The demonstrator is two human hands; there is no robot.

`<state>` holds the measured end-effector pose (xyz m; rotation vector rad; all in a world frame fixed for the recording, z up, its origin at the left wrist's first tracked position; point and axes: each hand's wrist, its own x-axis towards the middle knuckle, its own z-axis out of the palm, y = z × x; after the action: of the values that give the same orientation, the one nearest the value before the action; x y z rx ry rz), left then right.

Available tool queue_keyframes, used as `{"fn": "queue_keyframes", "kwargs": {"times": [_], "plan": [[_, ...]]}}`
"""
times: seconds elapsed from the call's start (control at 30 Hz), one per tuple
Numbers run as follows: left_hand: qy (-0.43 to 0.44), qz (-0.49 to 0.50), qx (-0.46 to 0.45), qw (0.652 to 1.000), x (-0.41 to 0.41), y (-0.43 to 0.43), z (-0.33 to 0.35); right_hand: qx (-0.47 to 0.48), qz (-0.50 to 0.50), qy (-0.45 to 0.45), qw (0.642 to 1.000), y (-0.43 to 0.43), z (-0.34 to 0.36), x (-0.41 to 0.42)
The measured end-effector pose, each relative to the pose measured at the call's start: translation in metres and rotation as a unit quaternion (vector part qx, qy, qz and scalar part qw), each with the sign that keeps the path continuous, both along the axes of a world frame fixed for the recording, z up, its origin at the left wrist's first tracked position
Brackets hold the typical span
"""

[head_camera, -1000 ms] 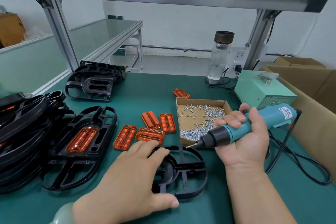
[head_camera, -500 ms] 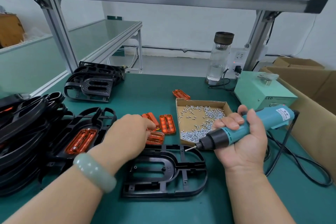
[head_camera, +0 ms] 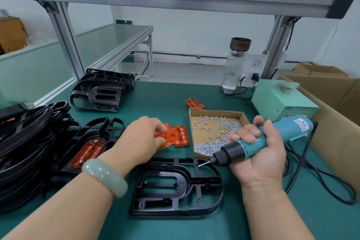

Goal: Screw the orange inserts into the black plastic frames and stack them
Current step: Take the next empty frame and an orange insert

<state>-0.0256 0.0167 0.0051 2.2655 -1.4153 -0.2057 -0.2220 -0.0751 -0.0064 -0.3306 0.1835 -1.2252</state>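
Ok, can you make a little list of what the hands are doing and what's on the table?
left hand: pinches an orange insert
right hand: grips the teal screwdriver, tip near the black frame
black frame: lying flat, no insert yet
screws: in the cardboard box
frame stack: at the left

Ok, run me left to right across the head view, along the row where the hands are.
Stack of black frames → black frame with a fitted insert → left hand pinching an orange insert → screw tray → right hand gripping the electric screwdriver → cardboard box.
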Motion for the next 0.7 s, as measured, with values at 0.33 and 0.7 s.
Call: {"fn": "queue_keyframes", "kwargs": {"times": [0.33, 0.7], "plan": [[0.623, -0.072, -0.137, 0.766, -0.039, 0.034, 0.015, 0.005, 0.002, -0.009, 1.0, -0.001, 0.0, -0.001], [0.682, -0.085, -0.168, 0.706, -0.049, 0.043, 0.02, 0.009, -0.002, 0.003, 1.0, 0.0, 0.001, 0.0]]}}
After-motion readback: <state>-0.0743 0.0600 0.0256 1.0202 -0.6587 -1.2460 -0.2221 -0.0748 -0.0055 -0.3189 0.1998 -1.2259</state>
